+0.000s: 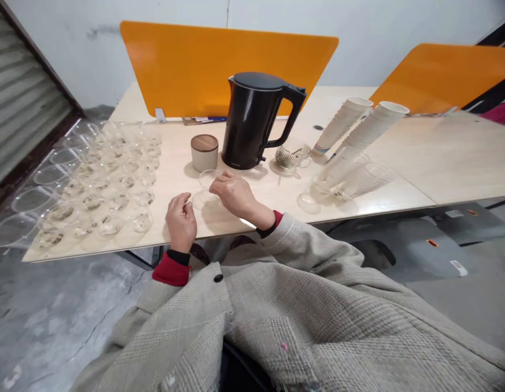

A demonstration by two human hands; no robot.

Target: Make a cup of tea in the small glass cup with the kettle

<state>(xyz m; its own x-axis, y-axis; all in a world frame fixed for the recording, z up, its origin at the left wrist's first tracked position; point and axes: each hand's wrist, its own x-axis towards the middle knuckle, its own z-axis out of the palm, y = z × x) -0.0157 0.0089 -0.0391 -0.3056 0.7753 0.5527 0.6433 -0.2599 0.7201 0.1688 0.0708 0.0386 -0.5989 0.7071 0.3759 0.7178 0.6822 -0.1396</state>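
A clear plastic cup stands in front of me near the table's front edge. My right hand reaches over from the right, its fingers closed at the cup's rim; part of the cup is hidden behind them. To the left of the cup my left hand hovers by the table edge, fingers loosely curled, thumb slightly apart, with nothing visible in it. Just behind the cup sits a pale canister with a wooden lid. On the left are several rows of clear plastic cups with small dark bits at the bottom, possibly leaves.
A black electric kettle stands behind the canister. Right of it is a small glass vessel with dark contents. Stacks of paper cups and clear plastic cups lean at the right. An orange divider edges the table's back.
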